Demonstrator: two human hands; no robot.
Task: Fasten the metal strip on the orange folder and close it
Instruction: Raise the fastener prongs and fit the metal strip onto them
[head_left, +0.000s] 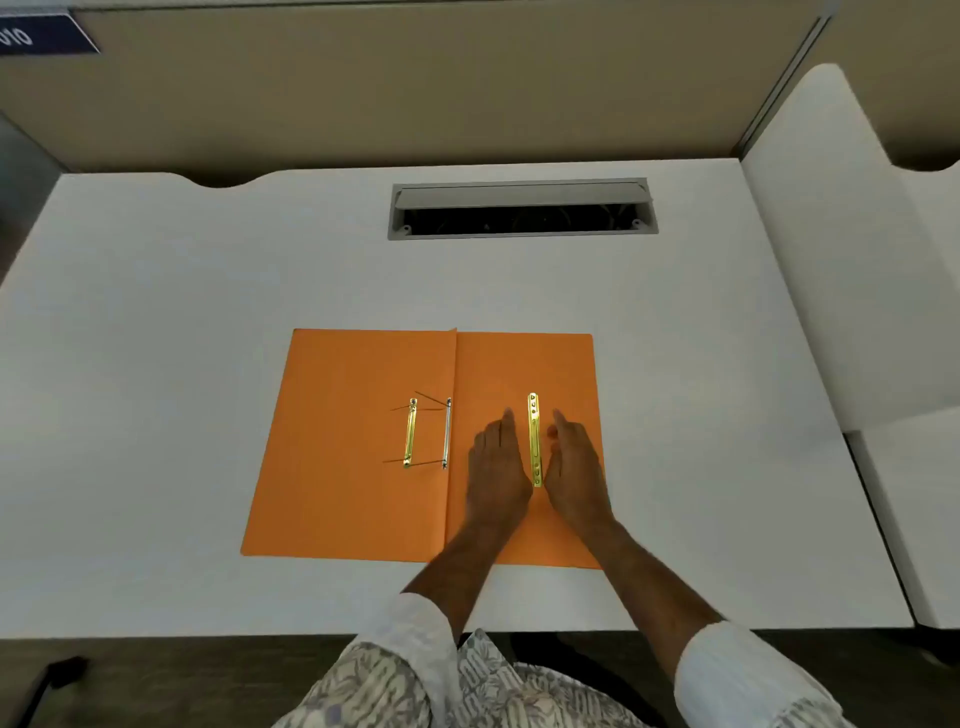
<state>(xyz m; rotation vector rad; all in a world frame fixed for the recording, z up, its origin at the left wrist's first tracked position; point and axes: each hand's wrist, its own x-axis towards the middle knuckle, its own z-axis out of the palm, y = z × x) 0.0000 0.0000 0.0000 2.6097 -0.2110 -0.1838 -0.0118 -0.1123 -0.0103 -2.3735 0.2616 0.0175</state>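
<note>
An orange folder (353, 467) lies open and flat on the white desk (208, 291). On its left leaf, beside the fold, sit a brass fastener bar (410, 434) and a silver bar (447, 434) with thin prongs sticking out sideways. A loose brass metal strip (534, 439) with holes lies on the right leaf. My left hand (496, 467) rests flat just left of the strip, fingers together. On the strip's other side is my right hand (574, 467), fingers slightly curled. Neither hand holds the strip.
A grey cable slot (522, 209) opens in the desk behind the folder. A beige partition stands at the back. A second white desk surface (852, 260) adjoins on the right. The desk's front edge runs just below my forearms.
</note>
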